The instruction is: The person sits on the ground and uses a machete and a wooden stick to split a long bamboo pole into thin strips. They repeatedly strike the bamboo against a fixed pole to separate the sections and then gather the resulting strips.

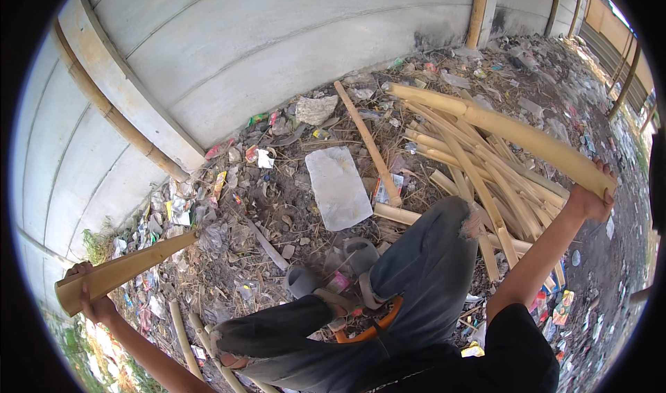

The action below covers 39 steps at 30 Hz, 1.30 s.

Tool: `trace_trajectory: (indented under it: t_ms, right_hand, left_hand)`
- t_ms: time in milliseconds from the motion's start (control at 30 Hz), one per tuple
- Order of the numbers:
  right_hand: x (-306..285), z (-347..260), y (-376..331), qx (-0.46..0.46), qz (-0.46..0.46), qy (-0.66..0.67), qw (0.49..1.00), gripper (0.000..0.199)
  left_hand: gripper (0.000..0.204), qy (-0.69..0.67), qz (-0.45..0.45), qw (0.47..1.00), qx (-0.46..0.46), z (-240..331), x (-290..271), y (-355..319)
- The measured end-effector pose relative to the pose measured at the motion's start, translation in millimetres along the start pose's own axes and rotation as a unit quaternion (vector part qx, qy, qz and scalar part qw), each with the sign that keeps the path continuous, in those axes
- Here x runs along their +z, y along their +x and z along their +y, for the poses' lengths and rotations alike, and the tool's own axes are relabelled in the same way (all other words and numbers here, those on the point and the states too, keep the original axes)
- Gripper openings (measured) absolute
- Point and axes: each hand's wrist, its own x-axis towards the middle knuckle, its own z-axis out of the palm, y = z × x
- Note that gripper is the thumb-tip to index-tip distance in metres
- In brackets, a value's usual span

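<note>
Littered ground beside a concrete wall is strewn with split bamboo strips. Two halves of bamboo are held wide apart: the left hand is closed around the left half, the right hand around the right half; splitting appears done for this piece.

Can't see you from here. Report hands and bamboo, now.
Left hand gripping a short bamboo piece. Right hand gripping a long bamboo pole. Split bamboo pile and litter underfoot, a concrete wall ahead.

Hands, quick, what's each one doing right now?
Left hand: closed around a short split bamboo piece.
Right hand: closed around the end of a long bamboo pole.
</note>
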Motion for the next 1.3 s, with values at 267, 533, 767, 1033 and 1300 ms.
trace_trajectory:
  t_ms: [267, 533, 767, 1033, 1300]
  right_hand:
    - [-137.7, -6.8, -30.4, 0.082, 0.579, -0.274, 0.763, 0.043]
    - [68.1, 112.0, -204.6, 0.444, 0.178, -0.256, 0.840, 0.037]
    - [273.3, 157.5, -301.0, 0.823, -0.097, 0.046, 0.558, 0.057]
    - [344.0, 202.5, -449.7, 0.958, -0.095, 0.223, 0.152, 0.058]
    - [364.8, 182.1, -408.9, 0.845, -0.423, -0.027, 0.327, 0.041]
  left_hand:
    - [0.053, 0.019, -0.026, 0.999, 0.043, -10.0, 1.8, -0.7]
    - [0.038, 0.008, -0.068, 0.988, 0.137, 11.9, 234.3, -85.2]
    - [0.040, 0.196, -0.130, 0.931, 0.278, 46.2, 349.7, -170.0]
    - [0.058, 0.224, -0.271, 0.919, 0.176, 53.2, 345.5, -336.8]
    - [0.082, 0.151, -0.252, 0.954, -0.056, 107.7, 278.3, -371.5]
